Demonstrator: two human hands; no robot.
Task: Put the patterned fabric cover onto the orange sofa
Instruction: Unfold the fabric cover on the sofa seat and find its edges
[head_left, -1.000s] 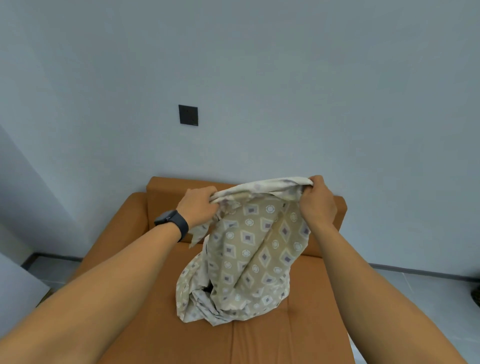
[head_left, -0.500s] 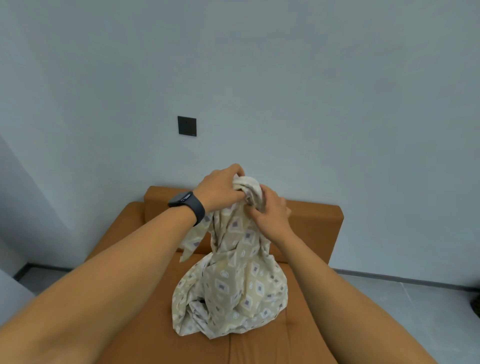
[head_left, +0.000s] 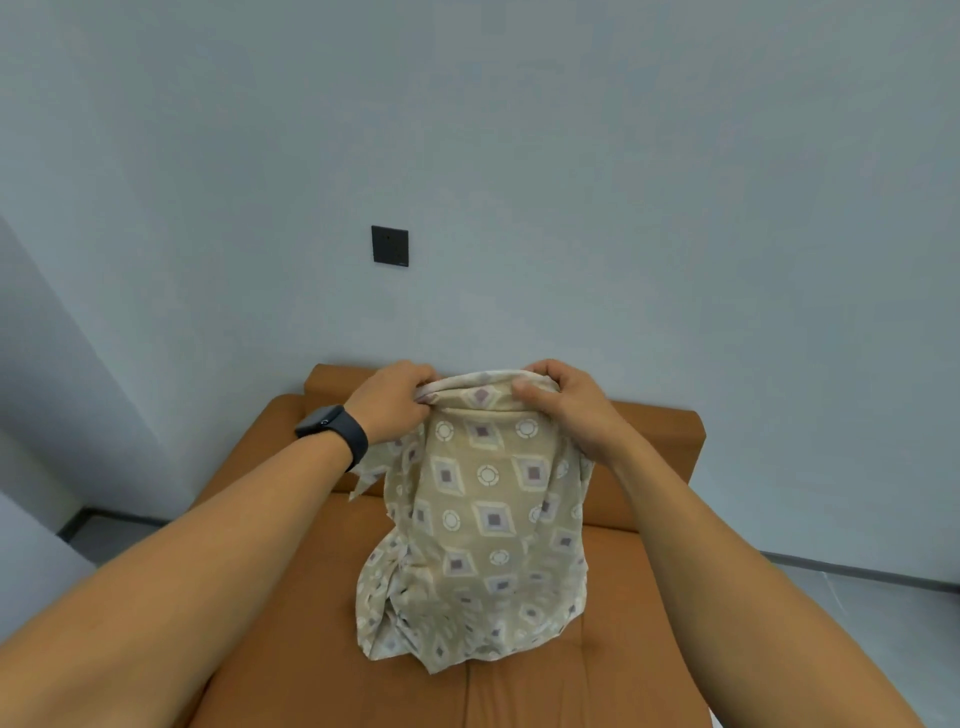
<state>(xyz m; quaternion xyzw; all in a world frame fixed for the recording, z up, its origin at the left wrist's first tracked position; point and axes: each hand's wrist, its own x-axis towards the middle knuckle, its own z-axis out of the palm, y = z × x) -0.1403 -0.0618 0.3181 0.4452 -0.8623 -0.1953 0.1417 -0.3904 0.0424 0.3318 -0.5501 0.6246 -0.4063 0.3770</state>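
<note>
Beige woven fabric cover (head_left: 483, 525), printed with grey diamonds and white rings, hangs bunched in front of the person, held up by its top edge above the seat of the orange upholstered sofa (head_left: 644, 613). The left hand (head_left: 390, 401) grips the upper left corner of the cover, fingers curled round a gathered fold. The right hand (head_left: 563, 402) grips the upper right corner, thumb pressed on the near face and fingers wrapped over the top edge. The two hands are level with each other and near together, with a short taut span of fabric between them. Below the hands the cover falls in loose folds; its lower end rests crumpled on the seat cushion, near the centre seam. A loose flap projects to the left below the left wrist. A black smartwatch with a dark strap (head_left: 332, 428) sits on the left wrist. The sofa backrest stands against a pale grey-blue wall (head_left: 623, 182), which carries a black square wall plate (head_left: 389, 246) above and to the left of the hands. Grey floor (head_left: 857, 613) shows to the right of the sofa.
</note>
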